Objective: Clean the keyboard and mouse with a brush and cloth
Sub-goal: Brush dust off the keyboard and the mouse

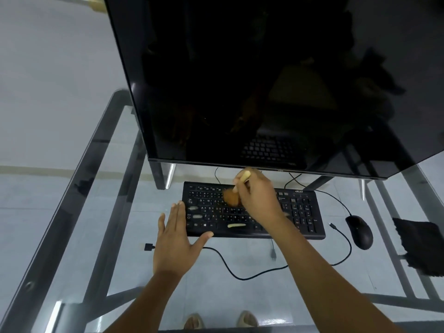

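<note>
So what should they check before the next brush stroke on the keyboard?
1. Brush gripped by the right hand: ok.
2. Bristles on the keyboard keys: ok.
3. Left hand steadying the keyboard's left end, fingers flat: ok.
4. Pale smudges on keys gone: not ok, several show near the space bar.
5. Cloth ready to the right of the mouse: ok.
6. Mouse cleaned: cannot tell.

Brush [231, 197] sweeps keyboard [300, 212] (left-centre keys).
</note>
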Demonstrator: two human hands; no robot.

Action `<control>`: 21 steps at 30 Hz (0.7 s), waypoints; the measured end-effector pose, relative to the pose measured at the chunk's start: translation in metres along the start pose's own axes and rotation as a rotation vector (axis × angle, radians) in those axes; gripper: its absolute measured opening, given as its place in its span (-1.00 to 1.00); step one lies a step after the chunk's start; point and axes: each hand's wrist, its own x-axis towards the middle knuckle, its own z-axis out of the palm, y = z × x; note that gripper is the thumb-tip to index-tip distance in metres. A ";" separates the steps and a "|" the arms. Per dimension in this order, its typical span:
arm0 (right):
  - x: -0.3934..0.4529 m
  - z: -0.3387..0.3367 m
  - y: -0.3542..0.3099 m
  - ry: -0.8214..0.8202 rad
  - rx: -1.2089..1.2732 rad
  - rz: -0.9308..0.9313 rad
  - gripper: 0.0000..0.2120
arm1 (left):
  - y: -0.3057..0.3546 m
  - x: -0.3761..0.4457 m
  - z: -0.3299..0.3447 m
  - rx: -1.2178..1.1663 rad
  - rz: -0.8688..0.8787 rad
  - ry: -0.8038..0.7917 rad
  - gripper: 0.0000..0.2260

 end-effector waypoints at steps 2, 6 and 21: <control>0.006 -0.001 -0.003 0.082 0.084 0.025 -0.92 | 0.000 0.001 0.001 0.001 0.009 0.007 -0.10; 0.012 0.009 -0.015 -0.226 0.107 0.038 -0.92 | -0.003 0.000 0.001 0.004 0.024 0.023 -0.11; 0.031 0.035 -0.053 -0.115 0.235 -0.017 -0.91 | -0.003 0.002 0.003 0.018 0.041 0.035 -0.13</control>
